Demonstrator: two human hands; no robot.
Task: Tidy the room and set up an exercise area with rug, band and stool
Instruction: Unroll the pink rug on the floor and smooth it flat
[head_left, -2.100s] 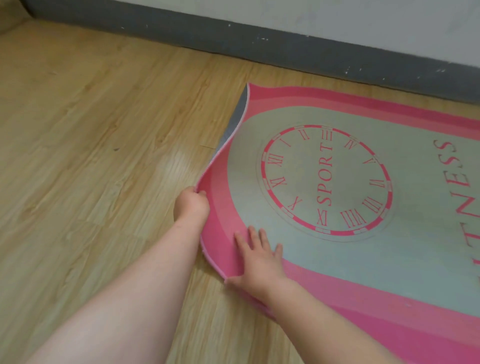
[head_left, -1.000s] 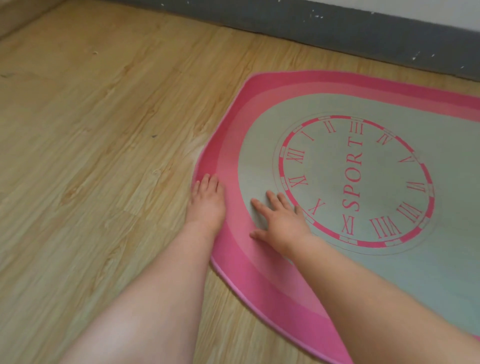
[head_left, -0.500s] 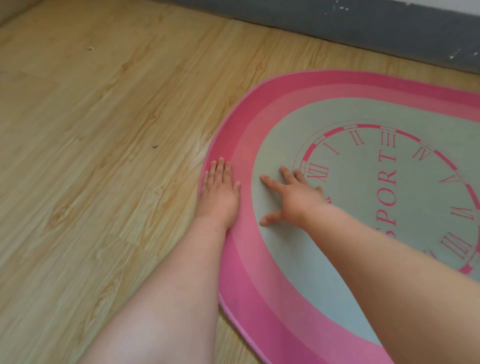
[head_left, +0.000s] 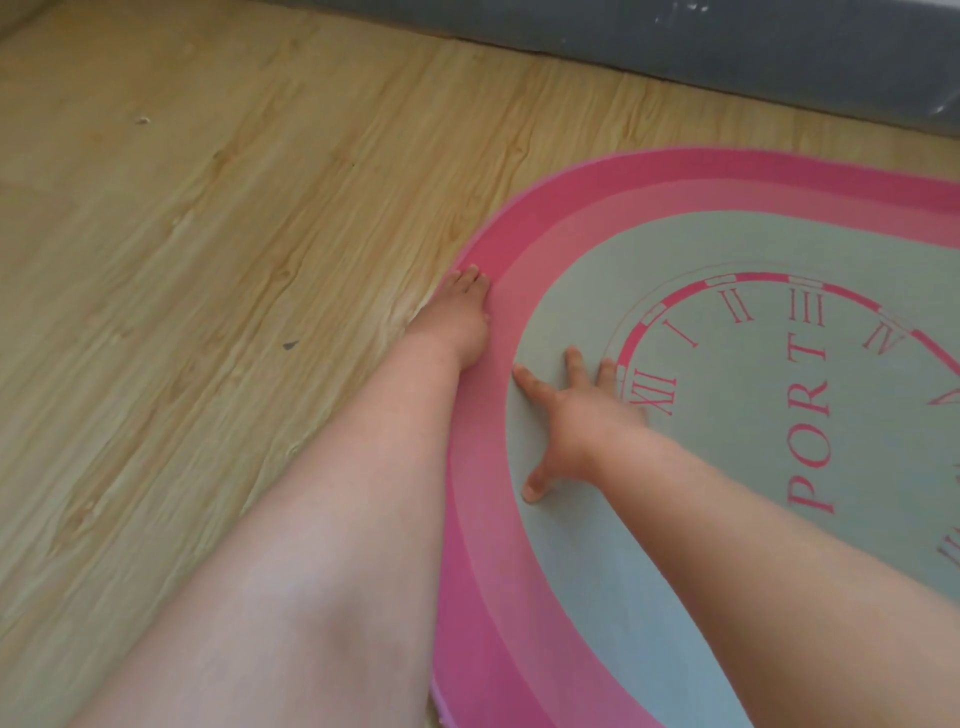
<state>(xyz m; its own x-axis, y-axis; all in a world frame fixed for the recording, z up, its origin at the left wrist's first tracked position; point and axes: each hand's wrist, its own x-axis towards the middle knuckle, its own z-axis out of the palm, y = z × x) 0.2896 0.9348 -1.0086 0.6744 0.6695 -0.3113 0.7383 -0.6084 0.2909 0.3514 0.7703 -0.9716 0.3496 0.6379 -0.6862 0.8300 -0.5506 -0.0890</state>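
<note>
The rug (head_left: 597, 597) is laid flat on the wooden floor (head_left: 208, 260) and is being smoothed: the left hand (head_left: 457, 317) pressed on its pink border, the right hand (head_left: 576, 421) spread inside it. Band and stool, unseen, should be fetched next.

Soft, even daylight fills the scene, fairly bright, with no hard shadows. A pale sheen of glare lies on the wood floor (head_left: 405, 312) just beside the left hand (head_left: 457, 322). The near forearms look washed out and slightly soft. Wide-angle distortion bends the grey baseboard (head_left: 779, 62) and stretches the frame edges.
</note>
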